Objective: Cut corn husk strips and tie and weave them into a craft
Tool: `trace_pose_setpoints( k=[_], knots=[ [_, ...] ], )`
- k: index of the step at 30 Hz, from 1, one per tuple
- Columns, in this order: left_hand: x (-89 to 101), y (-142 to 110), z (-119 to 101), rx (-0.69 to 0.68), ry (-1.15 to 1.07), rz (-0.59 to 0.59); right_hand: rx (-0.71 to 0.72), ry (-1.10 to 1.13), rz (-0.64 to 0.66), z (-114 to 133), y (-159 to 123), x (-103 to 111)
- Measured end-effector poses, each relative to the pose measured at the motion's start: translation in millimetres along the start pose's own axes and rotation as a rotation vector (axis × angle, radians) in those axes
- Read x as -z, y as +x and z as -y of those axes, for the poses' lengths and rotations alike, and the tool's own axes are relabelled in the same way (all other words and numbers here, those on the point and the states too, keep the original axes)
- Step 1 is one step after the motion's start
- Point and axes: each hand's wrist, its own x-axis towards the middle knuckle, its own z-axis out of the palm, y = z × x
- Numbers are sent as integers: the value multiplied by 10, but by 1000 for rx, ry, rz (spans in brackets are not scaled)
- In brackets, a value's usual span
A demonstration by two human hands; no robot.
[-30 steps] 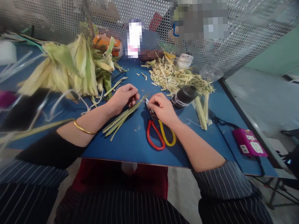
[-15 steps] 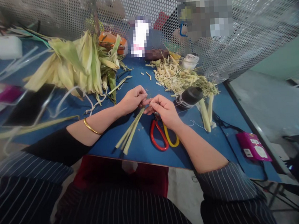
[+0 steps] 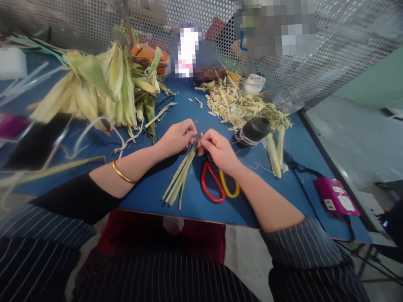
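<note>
A narrow bundle of pale green corn husk strips (image 3: 180,181) slants down toward the table's front edge, its ends fanned apart. My left hand (image 3: 178,138) is closed at the bundle's upper end. Close beside it, my right hand (image 3: 219,151) pinches at the same end. A small grey-blue bit shows between the fingertips, too small to name. Scissors (image 3: 213,186) with one red and one yellow handle lie under my right hand, blades mostly hidden. Just right of that hand, a black spool (image 3: 252,131) wound with pale thread lies on its side.
Corn husks (image 3: 113,88) are heaped at the back left. Husk scraps (image 3: 232,97) are piled at the back right, against a perforated metal screen (image 3: 214,8). A black phone (image 3: 37,144) lies left, and a magenta box (image 3: 337,197) sits by the right edge of the blue table (image 3: 142,190).
The husk strips have fanned out wider and swung slightly. My left fingers have curled in, and a small grey-blue bit now shows between the hands. The view has shifted slightly.
</note>
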Motion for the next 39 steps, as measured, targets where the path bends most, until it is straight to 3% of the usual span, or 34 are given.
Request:
trace_pose_setpoints(
  k=[2, 6, 8, 11, 13, 16, 18, 22, 24, 30, 34, 39],
  knots=[
    [-6, 4, 28, 14, -50, -16, -36, 72, -18, 7, 0, -3],
    [-12, 10, 40, -56, -16, -181, -53, 185, -59, 21, -5, -15],
    [-21, 12, 26, -108, 6, -240, -59, 211, -19, 25, -11, -25],
    [-40, 27, 16, -116, -49, -237, -50, 254, 109, 30, -15, -36],
    [-46, 42, 23, -42, -165, -252, -27, 264, 116, 31, -12, -34],
    [-34, 39, 12, 202, -356, -309, 20, 240, -10, 30, 2, -12],
    [-18, 4, -35, 339, -434, -214, 53, 210, -95, 34, 10, 9],
    [-19, -105, -163, 417, -674, 274, 137, 115, -183, 56, 10, 36],
    [-32, -138, -201, 419, -742, 328, 161, 99, -190, 63, 4, 43],
    [-28, -121, -251, 455, -736, 171, 81, 360, -215, 46, -2, 43],
    [5, -104, -276, 477, -710, 138, 60, 498, -211, 43, -1, 18],
    [68, -81, -294, 465, -720, 59, 23, 440, -267, 37, 14, 12]
  ],
)
